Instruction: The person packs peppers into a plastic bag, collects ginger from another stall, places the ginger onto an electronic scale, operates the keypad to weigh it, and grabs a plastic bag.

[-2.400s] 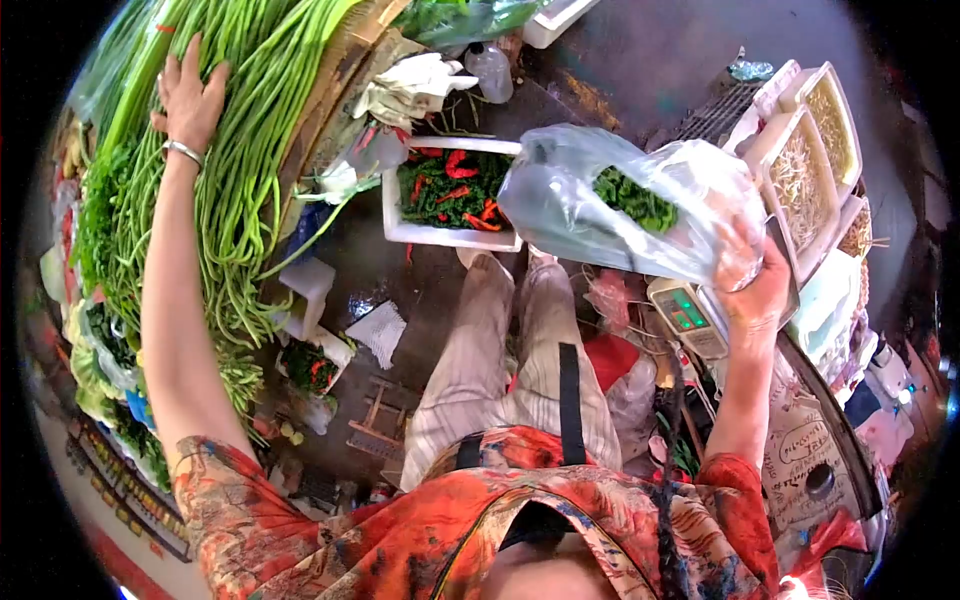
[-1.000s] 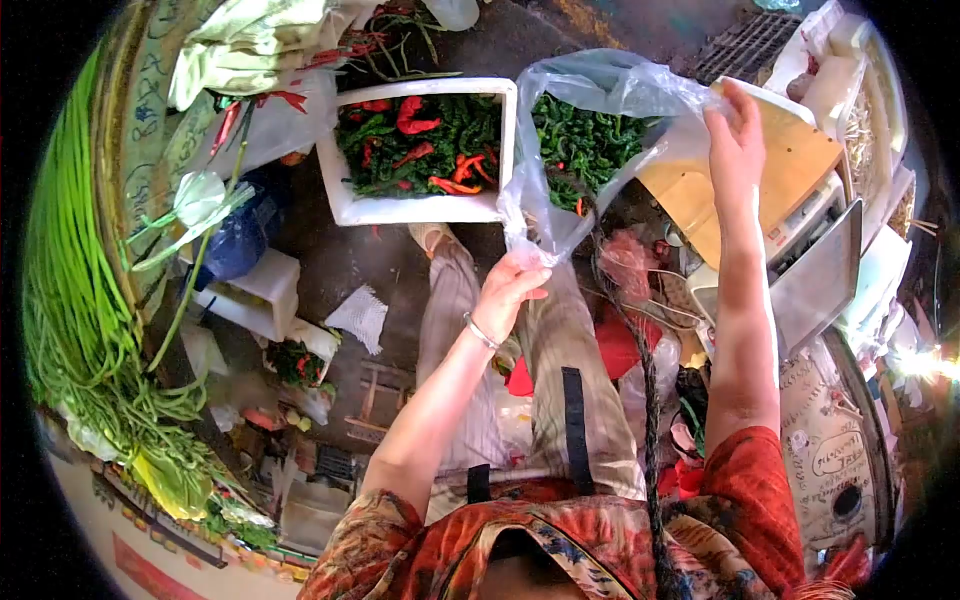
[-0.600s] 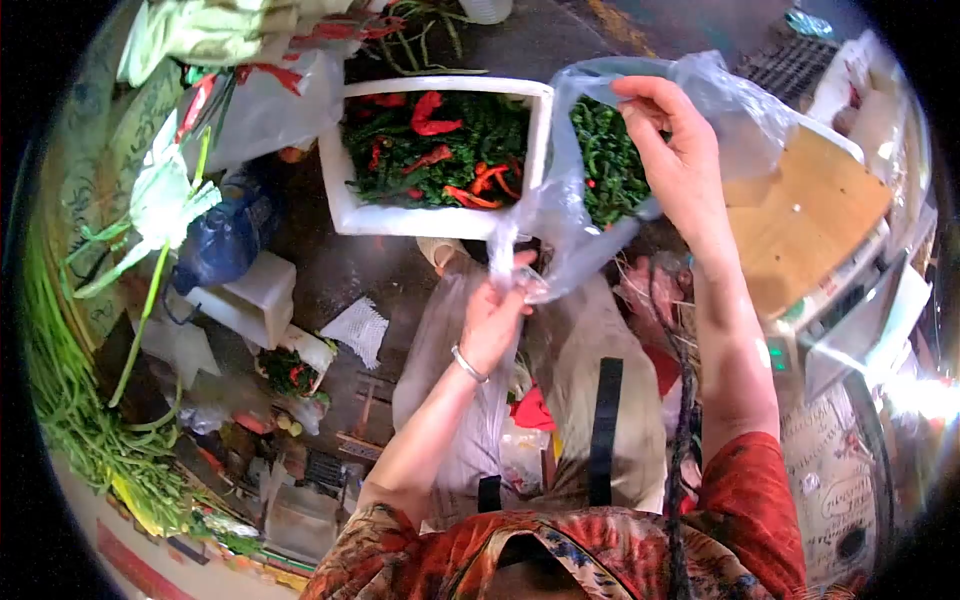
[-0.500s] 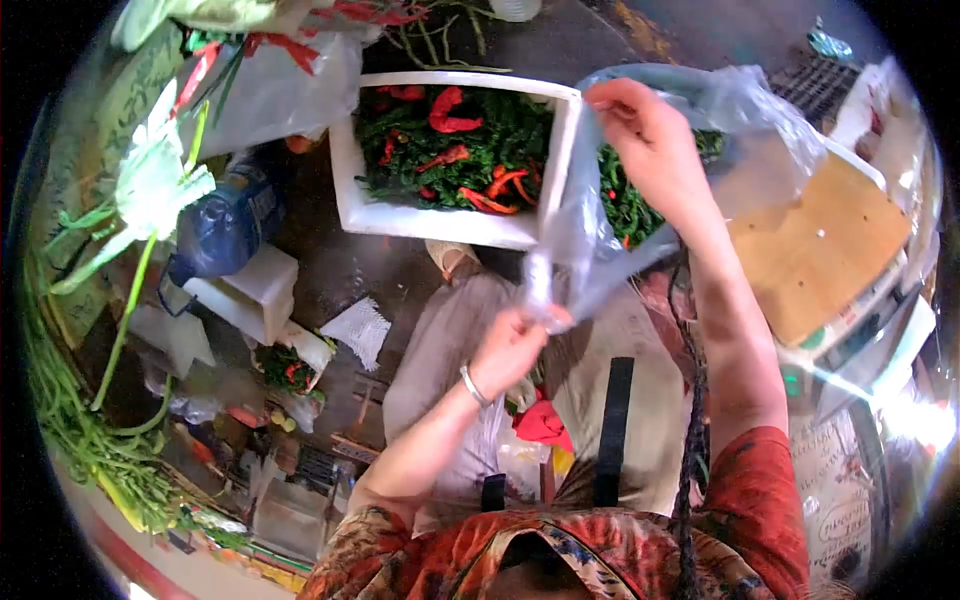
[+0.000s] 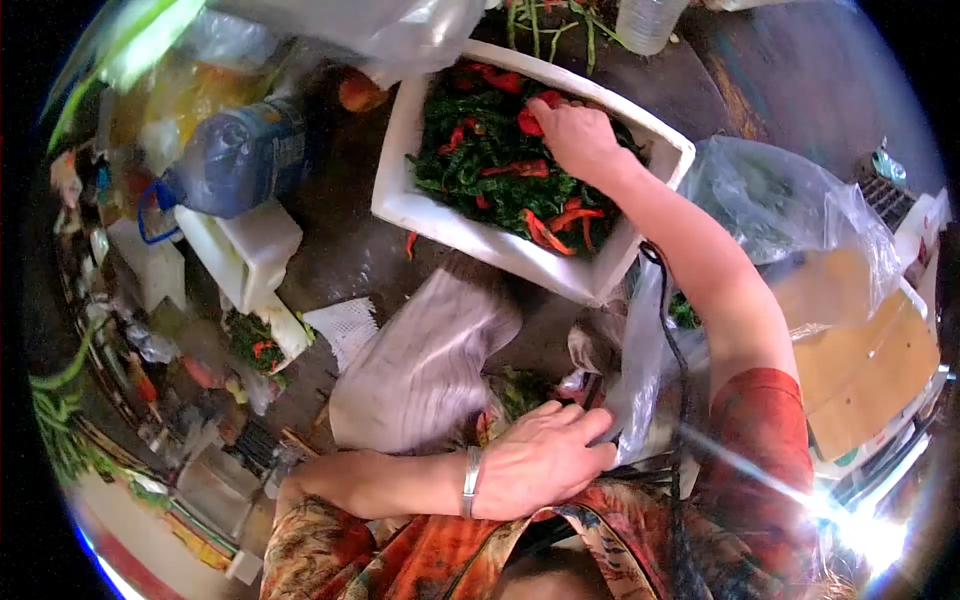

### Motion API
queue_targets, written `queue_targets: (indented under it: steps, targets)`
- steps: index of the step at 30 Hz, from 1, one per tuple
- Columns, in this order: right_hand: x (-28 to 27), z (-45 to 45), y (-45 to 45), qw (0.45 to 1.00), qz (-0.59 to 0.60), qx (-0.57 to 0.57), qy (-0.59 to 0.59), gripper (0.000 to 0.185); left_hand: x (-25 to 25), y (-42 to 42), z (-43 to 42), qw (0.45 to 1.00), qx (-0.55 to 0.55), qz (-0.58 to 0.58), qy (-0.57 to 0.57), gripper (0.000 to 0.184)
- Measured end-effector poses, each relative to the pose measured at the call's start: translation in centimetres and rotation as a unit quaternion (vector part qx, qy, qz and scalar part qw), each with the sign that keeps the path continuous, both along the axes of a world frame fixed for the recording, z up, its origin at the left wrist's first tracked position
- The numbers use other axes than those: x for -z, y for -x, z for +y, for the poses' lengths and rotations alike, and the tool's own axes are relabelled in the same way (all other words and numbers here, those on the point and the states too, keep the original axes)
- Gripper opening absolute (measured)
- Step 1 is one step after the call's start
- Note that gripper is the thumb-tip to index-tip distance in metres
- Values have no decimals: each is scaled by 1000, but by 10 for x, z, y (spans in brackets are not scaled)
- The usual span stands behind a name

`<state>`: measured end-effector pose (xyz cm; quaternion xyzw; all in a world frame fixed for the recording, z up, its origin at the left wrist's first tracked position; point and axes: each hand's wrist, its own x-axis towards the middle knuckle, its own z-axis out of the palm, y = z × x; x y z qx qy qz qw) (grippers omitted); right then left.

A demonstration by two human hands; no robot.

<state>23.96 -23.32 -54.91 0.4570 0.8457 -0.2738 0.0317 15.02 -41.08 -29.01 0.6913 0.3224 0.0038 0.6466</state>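
Observation:
A white foam box (image 5: 398,203) holds dark green peppers (image 5: 445,172) and several red ones, some wrinkled. My right hand (image 5: 580,140) reaches into it, fingers closed around a red pepper (image 5: 535,113) near the far side. Close to my body, my left hand (image 5: 545,458), with a metal bracelet on its wrist, has curled fingers at the edge of a clear plastic bag (image 5: 643,365). The bag spreads to the right of the box, under my right forearm, with some green contents showing through. The fingertips of my left hand are partly hidden.
A blue-tinted water jug (image 5: 243,160) lies on a white foam block (image 5: 240,250) at the left. Brown cardboard (image 5: 870,360) rests at the right. A stack of clear cups (image 5: 648,22) and green stalks (image 5: 545,25) are beyond the box. A white net (image 5: 343,328) lies on the floor.
My right hand has left the bag's rim and entered the foam box. My left hand has come back toward my body with the bag's edge. The view has shifted.

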Motion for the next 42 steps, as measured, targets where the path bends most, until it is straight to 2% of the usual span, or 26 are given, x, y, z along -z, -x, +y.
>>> queue_targets:
  steps: [2, 3, 6, 10, 13, 14, 16, 18, 19, 21, 23, 25, 29, 31, 33, 35, 37, 39, 42]
  targets:
    - [-3, 8, 0, 998, 64, 22, -21, 43, -1, 3, 3, 998, 8, -34, 43, 19]
    - [-9, 7, 1, 998, 64, 14, -25, 43, -2, 2, 2, 999, 0, -35, 37, 19]
    - [-30, -7, 2, 971, 200, -13, -131, 37, -5, -2, -6, 998, -35, -44, -2, 17]
    - [-2, -55, 9, 979, 31, -117, -163, 37, -5, -11, -18, 998, -49, -13, -37, 14]
    - [12, -54, 20, 976, 12, -141, -168, 40, -7, -11, -29, 996, -70, 18, -46, 14]
    - [13, -49, 22, 975, -8, -146, -168, 40, -9, -10, -30, 996, -73, 20, -45, 13]
    - [11, -41, 17, 986, 32, -123, -110, 44, -10, -11, -41, 993, -97, 26, -55, 17]
    - [-7, -31, 18, 995, 42, -85, -36, 51, -5, -11, -57, 985, -153, 17, -80, 19]
    - [-16, -24, 14, 993, 88, -69, -31, 51, -5, -12, -62, 983, -163, 15, -85, 19]
    - [-51, -15, 6, 994, 100, -40, -16, 50, -4, -14, -67, 982, -165, 25, -87, 16]
    - [-66, -22, -7, 991, 121, -50, -33, 47, 0, -18, -65, 984, -148, 20, -96, 14]
    - [-83, -46, -19, 964, 222, -142, -28, 44, 2, -21, -63, 982, -164, 2, -92, 14]
    - [-54, -92, -42, 938, 145, -277, -149, 41, 7, -18, -69, 986, -145, 8, -83, 14]
    - [-17, -102, -51, 934, 20, -317, -161, 37, 16, -10, -75, 983, -160, 20, -83, 14]
    - [-21, -109, -41, 942, -5, -308, -130, 36, 19, -5, -79, 980, -180, 28, -80, 14]
    - [-13, -112, -34, 933, -20, -300, -197, 37, 20, -1, -78, 981, -181, 38, -67, 14]
    - [-13, -109, -31, 924, -23, -319, -211, 37, 24, 3, -80, 980, -184, 46, -64, 15]
    - [-12, -106, -27, 909, -59, -334, -244, 31, 25, 4, -83, 978, -190, 49, -73, 15]
    - [-18, -87, -25, 915, -125, -328, -198, 31, 28, 3, -86, 978, -183, 50, -85, 15]
